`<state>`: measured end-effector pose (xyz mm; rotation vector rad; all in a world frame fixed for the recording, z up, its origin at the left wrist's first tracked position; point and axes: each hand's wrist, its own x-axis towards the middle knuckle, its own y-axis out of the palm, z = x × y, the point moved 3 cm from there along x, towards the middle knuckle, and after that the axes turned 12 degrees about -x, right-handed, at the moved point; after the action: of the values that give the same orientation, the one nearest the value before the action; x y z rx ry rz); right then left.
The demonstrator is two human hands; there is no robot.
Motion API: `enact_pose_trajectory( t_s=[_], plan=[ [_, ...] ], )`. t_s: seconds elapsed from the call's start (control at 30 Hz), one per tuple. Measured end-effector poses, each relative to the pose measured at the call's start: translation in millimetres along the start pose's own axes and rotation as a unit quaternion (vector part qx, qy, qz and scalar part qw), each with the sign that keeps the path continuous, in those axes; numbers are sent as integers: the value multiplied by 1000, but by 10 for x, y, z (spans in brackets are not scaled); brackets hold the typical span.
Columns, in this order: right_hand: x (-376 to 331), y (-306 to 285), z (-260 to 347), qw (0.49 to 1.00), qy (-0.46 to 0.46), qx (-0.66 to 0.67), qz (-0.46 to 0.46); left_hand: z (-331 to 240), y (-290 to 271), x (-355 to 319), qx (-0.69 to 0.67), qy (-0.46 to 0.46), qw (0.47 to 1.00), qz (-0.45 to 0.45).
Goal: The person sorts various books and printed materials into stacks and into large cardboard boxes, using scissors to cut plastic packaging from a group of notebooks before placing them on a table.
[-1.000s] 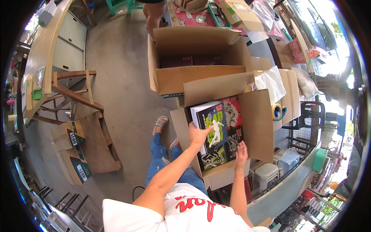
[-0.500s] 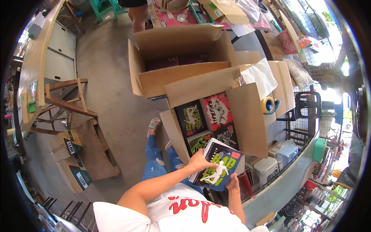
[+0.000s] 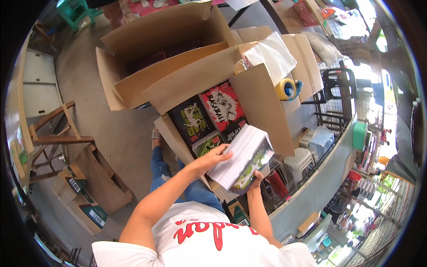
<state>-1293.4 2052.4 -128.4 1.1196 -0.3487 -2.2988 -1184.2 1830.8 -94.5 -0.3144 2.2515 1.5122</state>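
A thick stack of spiral notebooks (image 3: 242, 153) is between my hands, tilted so its white side edges face up. Its top cover, dark with a green and white sports print, slants toward the right. My left hand (image 3: 211, 161) presses against the white side, and my right hand (image 3: 255, 181) grips the lower right corner. Just beyond the stack, an open cardboard box (image 3: 262, 95) holds more notebooks: a black one with a green figure (image 3: 190, 119), a red one (image 3: 222, 107) and a green one (image 3: 208, 146). The stack hides part of the box's near right contents.
Behind stands a larger open carton (image 3: 178, 66) with dark items inside. Yellow tape (image 3: 285, 89) and clear plastic (image 3: 271, 53) lie to the right. A white stool (image 3: 299, 162) is beside the box. Wooden trestle legs (image 3: 62, 127) and a flattened carton (image 3: 80, 196) are at left.
The notebook stack has been tipped from cover up to edges up, with both hands still on it. My view has shifted, so the boxes appear further left.
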Motion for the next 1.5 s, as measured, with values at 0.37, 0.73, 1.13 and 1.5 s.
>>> enact_pose_trajectory(
  t_s=[0.37, 0.73, 1.13, 1.5],
  plan=[
    [63, 0, 5, 998, 55, 18, 29, -78, -315, 61, 286, 71, 951, -93],
    [-115, -147, -164, 999, 2, 39, 20, 123, -8, -109, 218, 51, 975, -2],
    [-321, -22, -352, 996, -73, 42, 34, 447, -2652, 1053, -110, 334, 789, -503],
    [-371, -1, -398, 996, -75, 45, 11, 783, -3019, 1315, -220, 281, 833, -424]
  ],
)
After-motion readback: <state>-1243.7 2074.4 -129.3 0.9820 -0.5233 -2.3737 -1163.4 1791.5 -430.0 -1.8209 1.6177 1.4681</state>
